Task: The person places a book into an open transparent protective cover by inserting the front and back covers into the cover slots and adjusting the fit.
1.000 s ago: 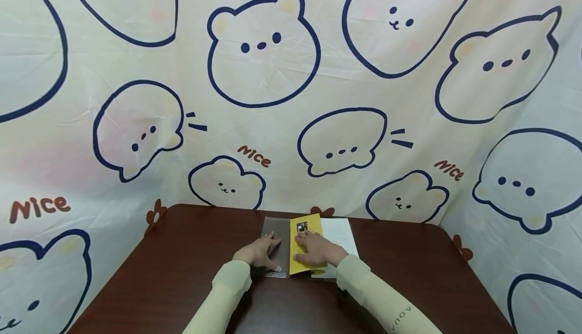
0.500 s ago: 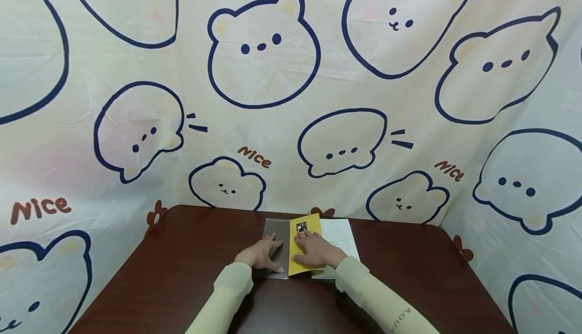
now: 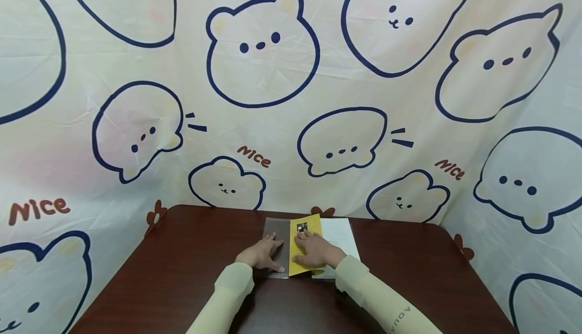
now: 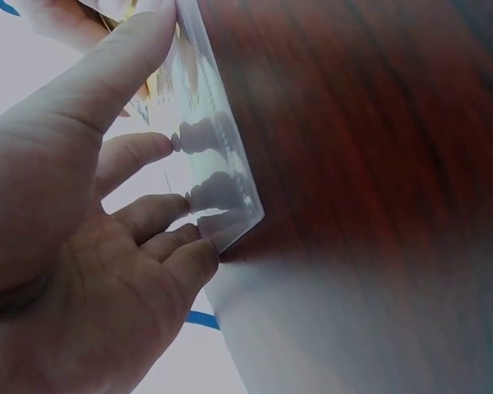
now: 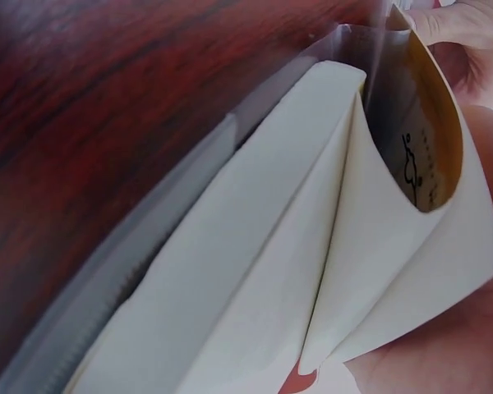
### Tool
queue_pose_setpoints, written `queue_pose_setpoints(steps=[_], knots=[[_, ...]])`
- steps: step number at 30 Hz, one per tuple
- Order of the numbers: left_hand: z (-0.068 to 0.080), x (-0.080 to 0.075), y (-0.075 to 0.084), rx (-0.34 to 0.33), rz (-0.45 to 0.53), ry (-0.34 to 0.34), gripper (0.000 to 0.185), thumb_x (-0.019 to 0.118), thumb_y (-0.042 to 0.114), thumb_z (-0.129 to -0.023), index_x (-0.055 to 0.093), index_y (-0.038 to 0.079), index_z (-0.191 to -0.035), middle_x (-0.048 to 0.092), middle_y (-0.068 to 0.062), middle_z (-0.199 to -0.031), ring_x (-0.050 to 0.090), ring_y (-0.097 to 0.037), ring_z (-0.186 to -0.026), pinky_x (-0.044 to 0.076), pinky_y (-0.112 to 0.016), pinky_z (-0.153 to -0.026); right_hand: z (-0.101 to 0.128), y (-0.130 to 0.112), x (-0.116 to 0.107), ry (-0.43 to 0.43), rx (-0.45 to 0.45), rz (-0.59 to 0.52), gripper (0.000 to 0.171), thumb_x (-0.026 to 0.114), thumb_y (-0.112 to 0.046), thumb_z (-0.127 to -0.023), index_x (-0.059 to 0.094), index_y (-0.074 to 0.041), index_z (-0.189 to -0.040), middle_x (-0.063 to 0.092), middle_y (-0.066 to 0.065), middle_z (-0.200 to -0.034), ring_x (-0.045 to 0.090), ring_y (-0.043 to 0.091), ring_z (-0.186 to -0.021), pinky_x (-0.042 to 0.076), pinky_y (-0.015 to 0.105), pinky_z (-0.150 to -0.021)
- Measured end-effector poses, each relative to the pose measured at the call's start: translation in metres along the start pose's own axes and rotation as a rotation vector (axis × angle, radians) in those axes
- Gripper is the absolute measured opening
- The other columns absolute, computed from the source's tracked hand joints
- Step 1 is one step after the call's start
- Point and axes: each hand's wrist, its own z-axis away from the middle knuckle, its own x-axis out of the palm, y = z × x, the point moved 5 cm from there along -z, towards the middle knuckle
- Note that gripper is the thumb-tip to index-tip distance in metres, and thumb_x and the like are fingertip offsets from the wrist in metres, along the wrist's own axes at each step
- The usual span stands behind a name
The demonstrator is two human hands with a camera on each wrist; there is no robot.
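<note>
While the left hand (image 3: 262,254) presses flat, straight fingers on the clear plastic cover (image 3: 276,236), the right hand (image 3: 316,251) lies flat on the yellow flap (image 3: 303,225). White pages (image 3: 338,233) of the open book show beside it on the dark wooden table (image 3: 182,263).

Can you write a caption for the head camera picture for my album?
Left hand rests on a clear plastic cover, right hand on a yellow book.

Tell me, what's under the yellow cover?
Under the yellow cover lie white pages of an open book. The right hand presses on it, so whatever is printed beneath stays hidden.
</note>
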Motion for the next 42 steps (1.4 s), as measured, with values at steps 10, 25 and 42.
queue_pose_setpoints(steps=[10,25,42], knots=[[-0.002,0.0021,0.0019,0.0,0.01,0.005,0.081,0.088,0.033,-0.08,0.052,0.008,-0.149,0.03,-0.022,-0.164,0.023,-0.043,-0.153,0.029,-0.061,-0.118,-0.0019,-0.0014,0.0015,0.012,-0.017,-0.016,0.071,0.054,-0.05,-0.101,0.04,-0.006,-0.156,0.035,0.012,-0.163,0.027,0.035,-0.153,0.022,0.052,-0.124],[-0.0016,0.0024,0.0019,-0.024,-0.017,0.008,0.081,0.087,0.034,-0.081,0.052,0.01,-0.15,0.029,-0.022,-0.164,0.024,-0.041,-0.153,0.03,-0.061,-0.118,0.0041,-0.0031,0.0019,-0.055,-0.049,-0.023,0.087,0.062,-0.057,-0.092,0.034,-0.008,-0.159,0.029,0.009,-0.167,0.021,0.032,-0.156,0.02,0.05,-0.125],[-0.0013,0.0045,0.004,-0.006,-0.026,0.017,0.081,0.087,0.036,-0.081,0.053,0.01,-0.149,0.031,-0.022,-0.163,0.024,-0.041,-0.153,0.031,-0.06,-0.117,-0.0022,0.0002,0.0036,-0.011,-0.033,-0.057,0.09,0.063,-0.059,-0.092,0.034,-0.005,-0.158,0.03,0.013,-0.166,0.023,0.034,-0.155,0.021,0.052,-0.124]])
